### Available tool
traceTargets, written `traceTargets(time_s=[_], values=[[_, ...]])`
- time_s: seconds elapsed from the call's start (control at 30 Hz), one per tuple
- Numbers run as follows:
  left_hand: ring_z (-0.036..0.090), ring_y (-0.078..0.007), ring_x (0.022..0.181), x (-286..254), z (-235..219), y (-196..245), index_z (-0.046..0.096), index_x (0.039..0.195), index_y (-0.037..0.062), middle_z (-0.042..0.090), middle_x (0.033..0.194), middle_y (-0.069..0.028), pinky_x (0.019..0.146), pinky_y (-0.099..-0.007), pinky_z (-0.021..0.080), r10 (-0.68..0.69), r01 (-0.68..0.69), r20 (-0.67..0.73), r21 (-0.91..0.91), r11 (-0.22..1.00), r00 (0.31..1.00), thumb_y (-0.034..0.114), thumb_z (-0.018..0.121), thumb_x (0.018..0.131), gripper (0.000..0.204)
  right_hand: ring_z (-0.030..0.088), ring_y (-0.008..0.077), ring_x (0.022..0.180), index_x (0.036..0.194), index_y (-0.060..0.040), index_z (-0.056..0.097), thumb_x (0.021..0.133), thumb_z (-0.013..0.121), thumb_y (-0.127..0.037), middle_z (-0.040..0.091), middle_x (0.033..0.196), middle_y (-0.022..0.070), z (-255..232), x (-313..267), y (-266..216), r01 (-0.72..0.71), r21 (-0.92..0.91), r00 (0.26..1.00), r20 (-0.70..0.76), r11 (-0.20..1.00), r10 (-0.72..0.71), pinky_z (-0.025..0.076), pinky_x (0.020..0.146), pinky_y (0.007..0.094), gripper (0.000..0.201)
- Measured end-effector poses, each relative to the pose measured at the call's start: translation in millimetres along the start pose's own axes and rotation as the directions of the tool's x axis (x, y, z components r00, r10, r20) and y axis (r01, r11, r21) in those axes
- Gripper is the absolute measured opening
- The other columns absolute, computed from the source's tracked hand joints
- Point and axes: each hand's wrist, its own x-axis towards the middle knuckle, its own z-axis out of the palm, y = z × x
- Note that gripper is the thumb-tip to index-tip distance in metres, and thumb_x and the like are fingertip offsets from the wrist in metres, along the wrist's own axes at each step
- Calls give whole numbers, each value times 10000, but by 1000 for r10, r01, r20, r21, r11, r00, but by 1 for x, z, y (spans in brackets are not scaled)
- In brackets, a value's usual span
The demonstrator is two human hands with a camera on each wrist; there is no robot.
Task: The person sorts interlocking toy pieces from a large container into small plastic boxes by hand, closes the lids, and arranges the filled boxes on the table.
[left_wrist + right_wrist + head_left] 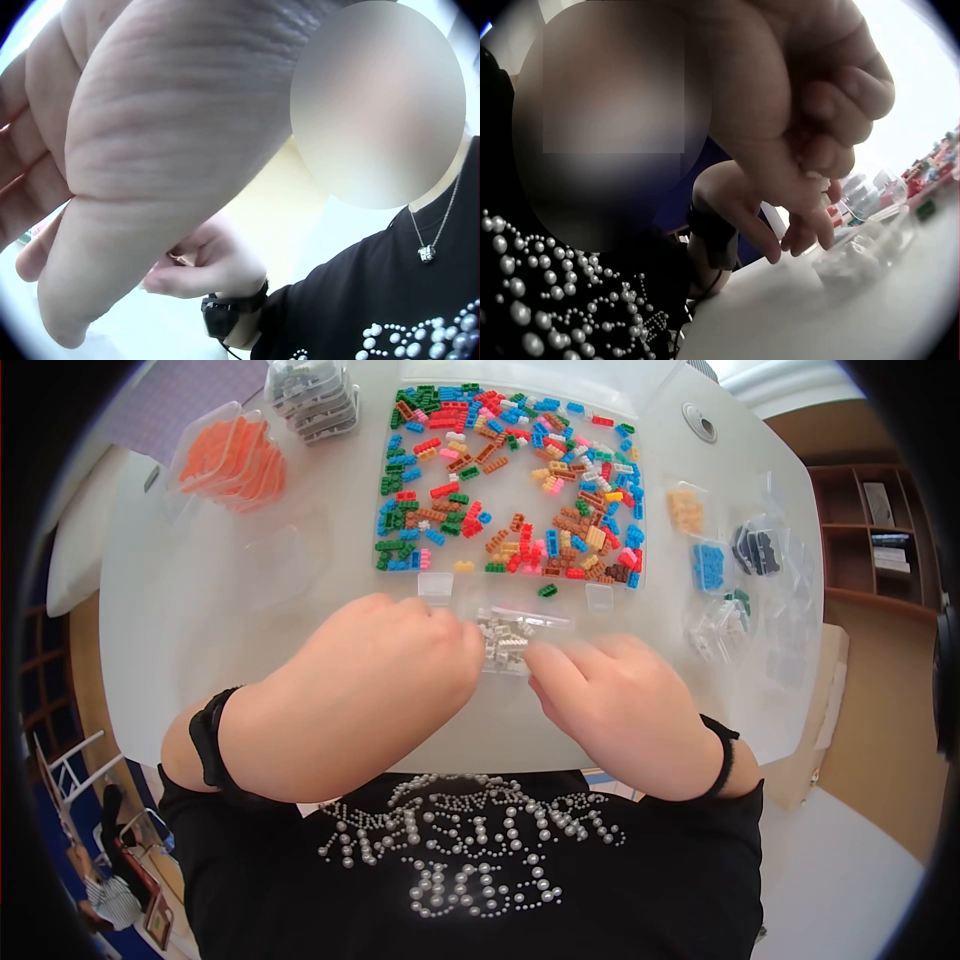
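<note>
A small clear plastic box (507, 668) filled with white toy bricks (503, 644) stands near the table's front edge, its lid tipped back. My right hand (620, 685) is at the box's right side. Its fingers are curled, and thumb and fingertips pinch a small white brick (821, 181) just above the box in the right wrist view. At the box's left side is my left hand (375, 660), palm down. The left wrist view shows its fingers (34, 161) loosely extended, with nothing visible between them. A single green brick (547, 590) lies behind the box.
A large clear tray (382, 490) of mixed coloured bricks spans the back. Orange containers (225, 460) and stacked grey ones (315, 400) stand at the back left. To the right are small boxes of tan (686, 510), blue (708, 567), black (757, 550) and white (720, 630) bricks.
</note>
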Motion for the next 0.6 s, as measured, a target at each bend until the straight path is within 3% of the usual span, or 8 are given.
traceTargets(time_s=[0.07, 0.13, 0.23, 0.33, 0.4, 0.47, 0.53, 0.6], values=[[630, -245, 779, 1, -1, 0, 532, 914, 12, 606, 793, -79, 671, -347, 492, -1, 1, 25, -1, 1000, 1000, 12, 629, 727, 211, 580, 212, 659, 855, -31, 535, 706, 621, -72, 549, 720, 54, 9, 7, 4, -12, -75, 999, -52, 997, 8, 466, 616, 310, 177], [631, -243, 778, 0, -1, 0, 530, 918, 10, 607, 794, -80, 669, -347, 492, -3, 3, 51, -3, 1000, 999, 10, 631, 723, 220, 595, 254, 780, 1025, -33, 572, 811, 660, -100, 582, 824, 71, 15, 10, 6, -55, -74, 997, -66, 996, 51, 479, 682, 355, 242], [634, -248, 778, -1, -1, 0, 532, 894, 11, 608, 791, -86, 670, -348, 495, -7, 7, 31, -3, 1000, 999, 11, 630, 728, 193, 599, 261, 843, 1071, -30, 568, 806, 677, -120, 596, 893, 79, 18, 9, 4, -105, -79, 994, -37, 991, 103, 488, 727, 350, 300], [636, -259, 787, -2, -3, -1, 542, 856, 17, 608, 790, -94, 685, -356, 503, -36, 37, 26, -1, 999, 999, 51, 657, 754, 157, 605, 271, 840, 1076, -39, 579, 792, 700, -115, 610, 895, 82, 1, 5, -2, -125, -31, 992, -29, 992, 125, 497, 738, 356, 318], [636, -271, 801, -1, -8, -2, 555, 817, 24, 610, 795, -104, 705, -365, 509, -119, 121, 106, -5, 993, 987, 116, 688, 782, 165, 607, 273, 826, 1056, -46, 591, 781, 710, -104, 612, 891, 82, -14, -3, -2, -126, -4, 991, -39, 992, 126, 497, 723, 360, 306], [636, -274, 806, -2, -7, -6, 562, 815, 26, 612, 801, -107, 709, -370, 509, -125, 126, 77, -9, 992, 989, 141, 698, 785, 181, 608, 274, 813, 1035, -52, 602, 769, 721, -94, 615, 888, 82, -20, -2, -1, -126, 23, 991, -49, 992, 127, 498, 708, 364, 295], [637, -278, 812, -2, -6, -9, 568, 813, 27, 614, 806, -109, 714, -375, 510, -132, 132, 48, -11, 991, 990, 165, 708, 788, 199, 606, 273, 769, 966, -62, 616, 756, 728, -83, 607, 858, 80, -22, 3, 4, -216, 65, 936, -272, 974, 225, 495, 670, 365, 238], [635, -283, 820, -2, -7, -11, 574, 817, 28, 617, 807, -108, 718, -382, 509, -130, 131, 29, -19, 991, 991, 168, 709, 789, 197, 607, 267, 770, 951, -64, 615, 755, 727, -77, 602, 854, 77, -23, 3, 12, -168, 30, 966, -195, 985, 171, 492, 666, 363, 226]])
